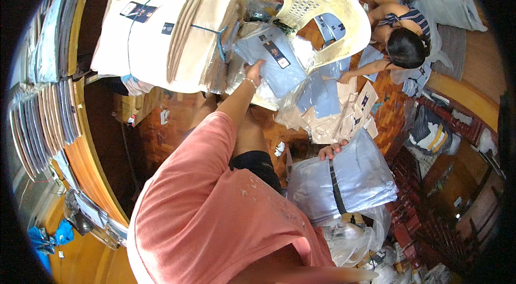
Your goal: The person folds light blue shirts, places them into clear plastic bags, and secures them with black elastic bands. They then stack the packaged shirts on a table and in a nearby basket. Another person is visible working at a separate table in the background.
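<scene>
Two at once: blue packet (290, 74) left, strapped bundle (368, 174) right

And here's the left hand (255, 73), gripping the blue packet by its near edge; the packet lies aslant at the white chair (352, 36), dark label (276, 54) facing up. Across to the right hand (333, 150): fingers curled over the bundle's upper edge, gripping it, palm out of sight behind. That bundle sits by the person's right side, shiny and bluish, a black strap (336, 187) running across it. Below it, a crumpled clear bag (352, 243).

Just beyond the bundle, cream packets (349, 109) spill in a loose heap, blue ones mixed in at the back. On the far side, a co-worker (406, 42) bends low, one arm stretched toward that heap!

Left of the packet, thick cream stacks (156, 42), bound with blue string (221, 44). Further left, folded garments (48, 122) crowd the shelves, stack above stack. Between them all, parquet floor (153, 141) dotted with white scraps.
</scene>
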The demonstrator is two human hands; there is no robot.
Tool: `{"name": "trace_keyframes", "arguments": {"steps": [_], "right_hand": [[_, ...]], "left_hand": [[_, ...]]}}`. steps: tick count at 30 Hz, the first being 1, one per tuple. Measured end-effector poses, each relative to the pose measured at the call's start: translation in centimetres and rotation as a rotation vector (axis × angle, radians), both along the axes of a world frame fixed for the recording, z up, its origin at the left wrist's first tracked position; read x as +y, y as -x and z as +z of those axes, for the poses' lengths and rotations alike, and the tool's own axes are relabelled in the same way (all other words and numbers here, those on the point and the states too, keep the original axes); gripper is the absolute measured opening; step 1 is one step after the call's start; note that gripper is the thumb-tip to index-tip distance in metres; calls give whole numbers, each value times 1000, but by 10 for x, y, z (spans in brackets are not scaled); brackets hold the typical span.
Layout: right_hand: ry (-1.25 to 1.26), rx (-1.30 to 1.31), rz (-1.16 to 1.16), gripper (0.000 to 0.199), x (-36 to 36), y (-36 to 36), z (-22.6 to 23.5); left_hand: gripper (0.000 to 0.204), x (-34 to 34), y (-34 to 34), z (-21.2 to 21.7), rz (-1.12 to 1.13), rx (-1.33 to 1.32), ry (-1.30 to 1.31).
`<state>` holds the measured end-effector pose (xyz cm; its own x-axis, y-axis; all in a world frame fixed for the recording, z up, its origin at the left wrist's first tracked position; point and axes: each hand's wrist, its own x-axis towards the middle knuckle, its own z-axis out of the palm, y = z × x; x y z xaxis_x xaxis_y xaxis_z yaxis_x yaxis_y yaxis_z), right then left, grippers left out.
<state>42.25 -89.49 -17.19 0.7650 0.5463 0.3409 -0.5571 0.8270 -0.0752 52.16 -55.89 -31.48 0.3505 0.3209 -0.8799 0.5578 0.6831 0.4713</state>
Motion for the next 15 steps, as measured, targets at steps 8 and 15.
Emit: {"name": "trace_keyframes", "arguments": {"steps": [8,15], "right_hand": [[133,105,-58,50,11,-28,41],[612,326,-366,50,58,-93,102]], "left_hand": [[32,10,8,106,-636,-252,-527],[30,85,68,292,-517,-779,12]]}}
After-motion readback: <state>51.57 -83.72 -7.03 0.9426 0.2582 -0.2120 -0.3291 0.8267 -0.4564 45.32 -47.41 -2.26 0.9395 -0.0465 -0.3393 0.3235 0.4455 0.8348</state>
